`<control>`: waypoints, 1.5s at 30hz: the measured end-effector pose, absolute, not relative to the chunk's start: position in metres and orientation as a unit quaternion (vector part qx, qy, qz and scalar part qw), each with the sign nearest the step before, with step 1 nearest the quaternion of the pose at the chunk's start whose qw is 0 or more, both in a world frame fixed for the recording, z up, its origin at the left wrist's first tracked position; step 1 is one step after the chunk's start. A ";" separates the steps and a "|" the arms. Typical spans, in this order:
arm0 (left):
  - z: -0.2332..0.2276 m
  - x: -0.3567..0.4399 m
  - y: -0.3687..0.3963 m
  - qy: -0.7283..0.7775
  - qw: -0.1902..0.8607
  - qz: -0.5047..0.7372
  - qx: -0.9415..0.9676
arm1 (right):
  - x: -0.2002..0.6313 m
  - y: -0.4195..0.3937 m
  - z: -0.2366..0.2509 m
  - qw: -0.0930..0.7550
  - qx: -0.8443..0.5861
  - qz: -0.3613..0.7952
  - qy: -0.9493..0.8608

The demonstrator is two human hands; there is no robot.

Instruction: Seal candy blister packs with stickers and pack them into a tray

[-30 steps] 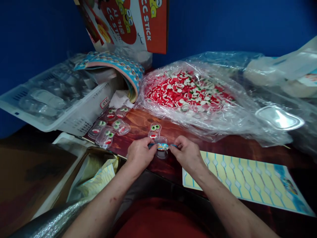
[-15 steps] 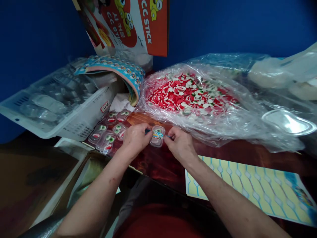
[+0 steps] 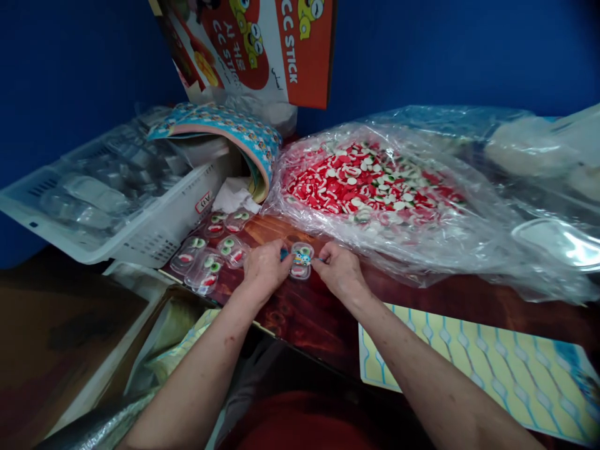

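Observation:
Between my hands on the dark wooden table sits a small clear plastic container (image 3: 300,273) with round green-and-white candies and a red-and-white piece inside. A colorful sticker strip (image 3: 302,258) stretches across its top, its blue ends pinched in my fingers. My left hand (image 3: 266,267) grips the left end, with the thumb close to the container. On the other side, my right hand (image 3: 343,269) is closed on the right end. Whether the strip's middle is stuck to the lid, I cannot tell. Several similar filled containers (image 3: 204,270) lie left of my left hand.
A large clear bag of red, white and green candies (image 3: 360,178) lies behind my hands. To the left, a white plastic basket (image 3: 154,228) holds clear containers. A yellow sticker backing sheet (image 3: 450,337) lies under my right forearm. A printed carton (image 3: 307,56) stands at the back.
The view has shifted slightly. The strip and both hands stay at the container, and the red-and-white piece in its lower part now shows more clearly.

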State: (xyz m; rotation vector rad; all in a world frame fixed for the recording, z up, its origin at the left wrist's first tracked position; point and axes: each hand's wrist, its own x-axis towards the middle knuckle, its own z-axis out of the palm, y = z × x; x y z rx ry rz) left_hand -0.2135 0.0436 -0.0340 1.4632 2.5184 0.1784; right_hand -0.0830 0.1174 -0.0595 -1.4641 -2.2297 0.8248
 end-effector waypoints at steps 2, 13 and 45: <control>-0.033 -0.208 0.042 0.859 0.096 0.054 0.499 | -0.084 0.118 -0.059 0.169 -0.516 0.292 -0.788; -0.033 -0.187 0.030 0.714 0.026 0.021 0.699 | -0.084 0.118 -0.053 0.122 -0.530 0.270 -0.795; 0.027 -0.128 -0.014 0.513 0.615 0.548 0.241 | 0.006 0.054 0.021 0.301 -0.303 0.680 -0.595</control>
